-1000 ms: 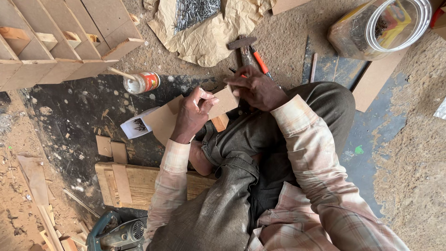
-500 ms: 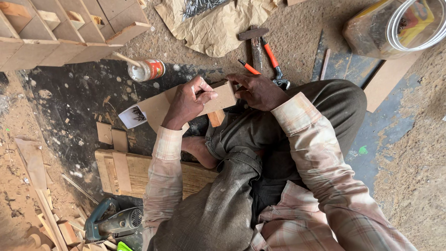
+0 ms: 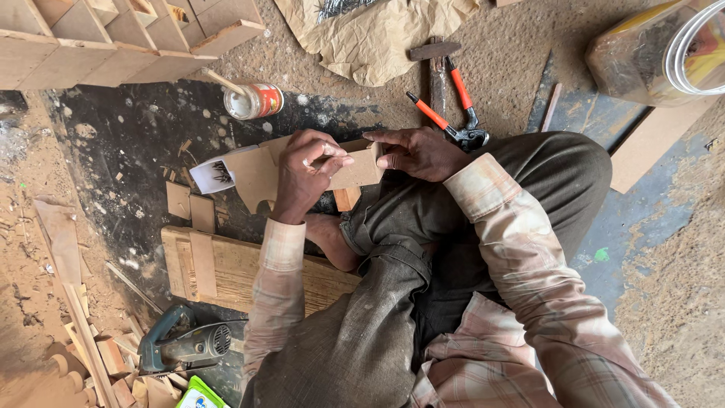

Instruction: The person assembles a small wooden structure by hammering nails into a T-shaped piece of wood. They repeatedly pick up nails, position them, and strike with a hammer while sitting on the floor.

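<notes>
Here, a seated person's left hand point(image 3: 306, 175) and right hand point(image 3: 418, 151) both grip a flat wooden board point(image 3: 257, 172) held above the lap. Orange-handled pliers point(image 3: 451, 113) lie at one o'clock of the board, a small can point(image 3: 255, 100) at twelve.

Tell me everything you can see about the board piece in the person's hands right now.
The board piece is a thin, flat, light-brown panel, like fibreboard, with a notch cut from its lower edge. It is held roughly level above the dark floor patch. The left hand lies over its middle; the right hand steadies its right end. A small white card sits at its left end.
</notes>
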`<state>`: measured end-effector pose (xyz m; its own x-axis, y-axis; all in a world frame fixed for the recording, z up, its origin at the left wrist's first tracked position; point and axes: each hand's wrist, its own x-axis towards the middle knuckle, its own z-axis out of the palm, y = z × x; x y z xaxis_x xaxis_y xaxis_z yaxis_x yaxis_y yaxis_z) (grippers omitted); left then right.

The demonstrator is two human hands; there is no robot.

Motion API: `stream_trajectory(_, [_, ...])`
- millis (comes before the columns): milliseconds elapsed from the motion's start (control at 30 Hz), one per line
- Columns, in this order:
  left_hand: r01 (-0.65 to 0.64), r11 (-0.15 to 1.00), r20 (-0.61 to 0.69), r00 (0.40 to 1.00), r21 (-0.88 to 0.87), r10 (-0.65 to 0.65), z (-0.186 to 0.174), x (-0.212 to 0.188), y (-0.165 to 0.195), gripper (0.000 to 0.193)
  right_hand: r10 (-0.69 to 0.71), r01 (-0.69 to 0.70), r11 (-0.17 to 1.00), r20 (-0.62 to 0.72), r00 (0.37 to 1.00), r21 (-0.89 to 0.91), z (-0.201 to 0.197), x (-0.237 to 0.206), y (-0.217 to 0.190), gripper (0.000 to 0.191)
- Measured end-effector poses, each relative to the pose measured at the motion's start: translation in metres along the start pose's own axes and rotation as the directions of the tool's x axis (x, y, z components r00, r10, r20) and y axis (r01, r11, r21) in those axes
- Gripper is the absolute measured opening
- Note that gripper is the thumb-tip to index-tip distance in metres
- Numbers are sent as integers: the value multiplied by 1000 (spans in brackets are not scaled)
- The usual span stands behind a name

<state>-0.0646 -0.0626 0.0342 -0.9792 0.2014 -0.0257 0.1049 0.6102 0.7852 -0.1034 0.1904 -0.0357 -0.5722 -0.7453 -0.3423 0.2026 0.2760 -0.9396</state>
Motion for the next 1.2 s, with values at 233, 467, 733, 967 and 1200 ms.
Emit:
stream_trajectory(233, [-2,998,-101,995,-68,-4,15,-11,3,18,-41,20,947,60,997,321,0,5,8,58])
stream_trajectory(467, [-38,998,-177,984,-47,29,18,-15,-3,17,22,-16,961,-19,1000,277,7,16,29,52])
stream_trajectory(733, [-102,993,-352,933,-67,72,31,-22,0,17,-85,91,992,-80,993,82,7,16,23,54])
stream_trajectory(967, [-42,981,-334,942,-188,-24,27,-29,11,17,48,-290,850,-484,874,-440,9,-4,1,48])
stream_trajectory(1200, [-91,991,-361,931,-103,48,30,-31,21,26,-164,-439,623,-657,736,-648,9,-2,16,58])
